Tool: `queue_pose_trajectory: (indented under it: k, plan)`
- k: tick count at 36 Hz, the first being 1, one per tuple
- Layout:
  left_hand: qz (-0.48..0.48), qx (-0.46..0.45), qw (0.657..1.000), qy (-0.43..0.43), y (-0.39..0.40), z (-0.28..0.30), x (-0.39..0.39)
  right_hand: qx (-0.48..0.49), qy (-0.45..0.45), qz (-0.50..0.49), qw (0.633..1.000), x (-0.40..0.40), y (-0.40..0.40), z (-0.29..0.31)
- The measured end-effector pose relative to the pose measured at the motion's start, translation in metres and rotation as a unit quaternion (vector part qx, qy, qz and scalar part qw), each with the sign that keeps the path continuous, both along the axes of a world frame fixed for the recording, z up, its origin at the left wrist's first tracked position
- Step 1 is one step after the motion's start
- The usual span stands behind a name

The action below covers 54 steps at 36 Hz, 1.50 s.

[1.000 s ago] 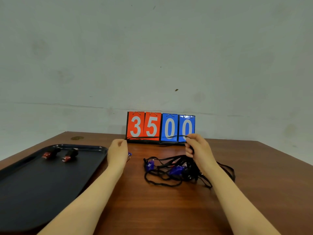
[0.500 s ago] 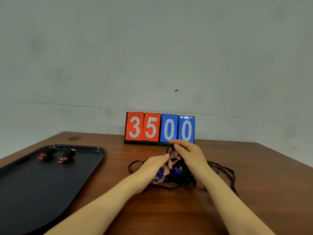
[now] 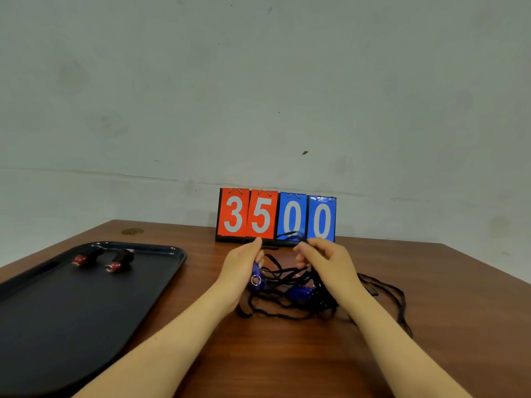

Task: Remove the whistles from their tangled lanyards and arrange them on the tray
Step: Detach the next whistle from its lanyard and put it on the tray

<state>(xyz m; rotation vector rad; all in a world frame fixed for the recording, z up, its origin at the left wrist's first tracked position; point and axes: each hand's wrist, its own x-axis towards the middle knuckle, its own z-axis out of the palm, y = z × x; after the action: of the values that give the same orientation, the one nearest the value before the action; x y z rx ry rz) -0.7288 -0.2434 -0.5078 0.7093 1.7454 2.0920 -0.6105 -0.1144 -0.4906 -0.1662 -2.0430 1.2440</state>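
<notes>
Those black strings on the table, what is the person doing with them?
A person is untangling whistles from a knot of black lanyards. The left hand holds a blue whistle with a metal ring, while the right hand pinches a cord and lifts it. Another blue whistle still lies in the tangle. Two red whistles already rest on the black tray at the left.

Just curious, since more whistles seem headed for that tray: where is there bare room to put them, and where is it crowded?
The tray is bare across its middle and near end; only two red whistles lie at its far end. Bare table also shows between the forearms. It is crowded where the left hand and right hand work the lanyards, below the scoreboard.
</notes>
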Motion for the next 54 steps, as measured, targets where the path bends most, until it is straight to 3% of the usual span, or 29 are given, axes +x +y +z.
queue_pose_trajectory:
  k: [3, 6, 8, 10, 12, 15, 18, 21, 25, 29, 32, 35, 38, 41, 43, 45, 49, 54]
  plan:
    - [0.017, -0.015, 1.000, -0.002, -0.001, 0.000, -0.007, -0.129, 0.039, -0.020, 0.991, 0.001, 0.007, 0.005]
    - [0.029, -0.012, 0.999, 0.001, -0.003, 0.000, -0.012, -0.146, 0.039, -0.084, 0.985, 0.001, 0.017, 0.005]
    - [0.023, -0.020, 0.999, 0.018, -0.003, 0.000, -0.011, -0.055, -0.029, -0.154, 0.986, -0.002, 0.023, 0.000]
    - [0.007, -0.020, 0.999, 0.027, -0.002, 0.001, -0.007, 0.080, -0.114, -0.230, 0.963, -0.005, 0.025, -0.007]
    - [-0.010, -0.023, 0.999, 0.048, -0.001, 0.002, -0.002, 0.152, -0.120, -0.259, 0.946, -0.006, 0.022, -0.010]
    - [-0.035, -0.051, 0.991, 0.115, 0.002, 0.002, 0.006, 0.142, -0.024, -0.201, 0.969, -0.004, 0.013, -0.005]
    - [-0.051, -0.076, 0.979, 0.182, 0.003, -0.001, 0.012, 0.060, -0.050, -0.075, 0.994, -0.005, 0.001, -0.002]
    - [-0.050, -0.099, 0.970, 0.215, 0.003, -0.002, 0.015, 0.021, -0.097, -0.002, 0.995, -0.006, -0.002, -0.003]
    - [-0.047, -0.119, 0.966, 0.226, 0.002, -0.001, 0.016, -0.129, -0.054, 0.103, 0.985, -0.003, -0.001, 0.000]
    - [-0.038, -0.093, 0.981, 0.163, 0.003, 0.003, 0.014, -0.233, -0.011, 0.064, 0.970, -0.003, 0.008, 0.003]
    - [-0.003, -0.062, 0.997, 0.043, 0.002, 0.010, 0.009, -0.225, -0.004, -0.038, 0.974, -0.002, 0.019, 0.001]
    - [0.002, 0.008, 0.997, -0.074, -0.005, 0.015, 0.004, -0.121, -0.017, -0.157, 0.980, -0.004, 0.030, -0.004]
    - [-0.002, 0.074, 0.987, -0.143, -0.011, 0.019, 0.001, -0.025, -0.050, -0.214, 0.975, -0.007, 0.035, -0.011]
    - [0.009, 0.090, 0.983, -0.158, -0.012, 0.024, 0.001, 0.088, -0.106, -0.292, 0.946, -0.006, 0.033, -0.015]
    - [0.023, 0.094, 0.982, -0.160, -0.011, 0.027, 0.001, 0.159, -0.093, -0.323, 0.928, -0.005, 0.027, -0.013]
    - [0.032, 0.086, 0.984, -0.155, -0.009, 0.031, 0.003, 0.179, -0.062, -0.287, 0.939, -0.005, 0.017, -0.010]
    - [0.007, 0.092, 0.991, -0.098, -0.011, 0.033, 0.003, 0.120, -0.064, -0.087, 0.987, -0.013, -0.018, -0.014]
    - [-0.019, 0.078, 0.997, -0.017, -0.015, 0.031, 0.002, 0.122, -0.126, 0.020, 0.984, -0.025, -0.041, -0.025]
